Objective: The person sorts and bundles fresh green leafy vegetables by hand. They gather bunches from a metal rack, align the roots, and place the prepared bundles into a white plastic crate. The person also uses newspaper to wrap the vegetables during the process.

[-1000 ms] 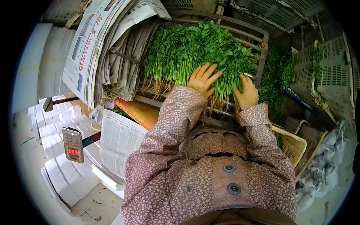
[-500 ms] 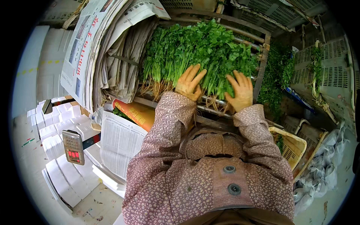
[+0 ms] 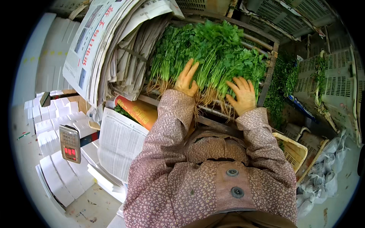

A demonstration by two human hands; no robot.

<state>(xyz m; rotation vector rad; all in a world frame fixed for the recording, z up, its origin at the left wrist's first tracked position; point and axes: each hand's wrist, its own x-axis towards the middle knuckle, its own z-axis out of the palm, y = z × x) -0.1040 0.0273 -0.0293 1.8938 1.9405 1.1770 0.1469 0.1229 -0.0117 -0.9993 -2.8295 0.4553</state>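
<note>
Head view: both hands press flat on the leafy green bunches (image 3: pixel 213 57) in the crate (image 3: pixel 270 68) at 12 o'clock.
Since a moment ago the left hand (image 3: pixel 187 79) and right hand (image 3: pixel 241 95) have spread apart; fingers wide, holding nothing, seemingly evening the pile.

We see a thick pile of folded newspapers (image 3: pixel 114 49) at far left, an orange packet (image 3: pixel 138 112) below it, a small scale with red digits (image 3: pixel 70 143) near left, stacks of white boxes (image 3: pixel 53 163) around it, pale plastic crates (image 3: pixel 334 72) far right, a woven basket (image 3: pixel 294 152) near right
</note>
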